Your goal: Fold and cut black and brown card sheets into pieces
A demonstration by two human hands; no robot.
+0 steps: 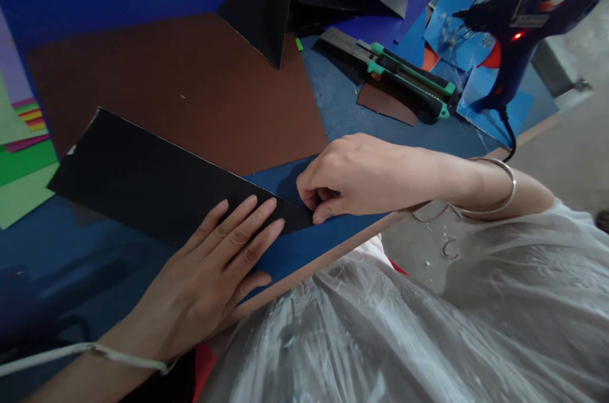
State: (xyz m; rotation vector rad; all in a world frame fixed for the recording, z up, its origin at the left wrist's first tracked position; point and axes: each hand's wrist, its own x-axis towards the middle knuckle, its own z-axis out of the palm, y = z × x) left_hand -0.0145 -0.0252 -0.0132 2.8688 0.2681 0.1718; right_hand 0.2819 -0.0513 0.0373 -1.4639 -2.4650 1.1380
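Note:
A long black sheet point(143, 168), paper or thin board, lies slantwise along the near side of the blue table, its far left part over a brown sheet point(190, 85). My left hand point(214, 270) rests flat on the black sheet near its right part, fingers stretched out. At the sheet's right tip is my right hand point(352, 178), its fingers curled and the thumb and fingertips pinching that narrow end. The fingers hide part of the tip.
A green and black utility knife point(409, 76) lies beyond my right hand. A blue glue gun point(518, 35) with a red light stands at the right, its cord hanging by the table edge. Coloured sheets point(28, 155) lie at left; a folded black piece point(266, 9) stands behind.

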